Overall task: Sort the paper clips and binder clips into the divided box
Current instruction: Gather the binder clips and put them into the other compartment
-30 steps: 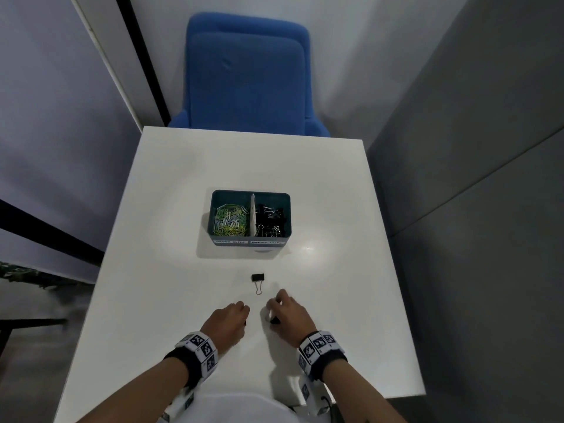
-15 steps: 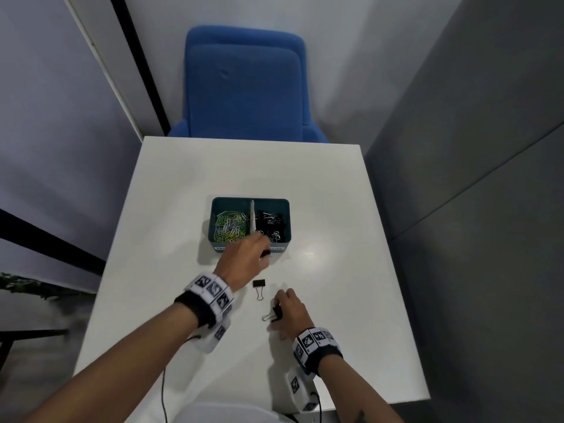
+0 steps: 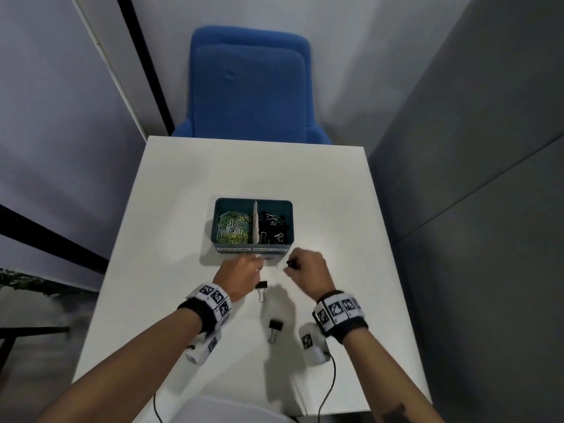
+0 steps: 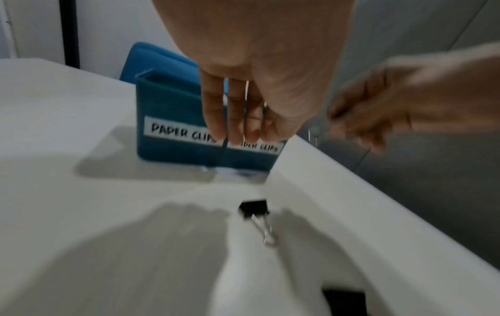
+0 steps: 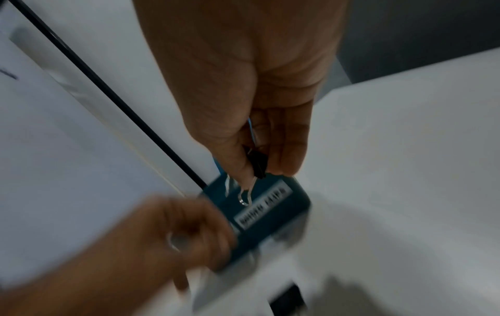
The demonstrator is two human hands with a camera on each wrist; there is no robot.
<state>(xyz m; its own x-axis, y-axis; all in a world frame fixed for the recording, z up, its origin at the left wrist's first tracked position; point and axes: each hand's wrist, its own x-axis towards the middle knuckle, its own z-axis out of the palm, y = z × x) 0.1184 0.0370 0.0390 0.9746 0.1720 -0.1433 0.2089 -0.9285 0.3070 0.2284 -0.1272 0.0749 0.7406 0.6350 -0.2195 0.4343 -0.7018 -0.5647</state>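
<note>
Right hand (image 5: 243, 102): grip pinches a black binder clip (image 5: 258, 164) between thumb and fingers, above the table (image 3: 320, 190), just before the divided box (image 3: 253, 244).
Left hand (image 4: 259, 70): fingers hang relaxed, grip holds nothing, near the box front.
Table: two binder clips (image 3: 262, 285) (image 3: 275, 325) lie between the wrists.
Box: paper clips (image 3: 232, 227) left, binder clips right.
</note>
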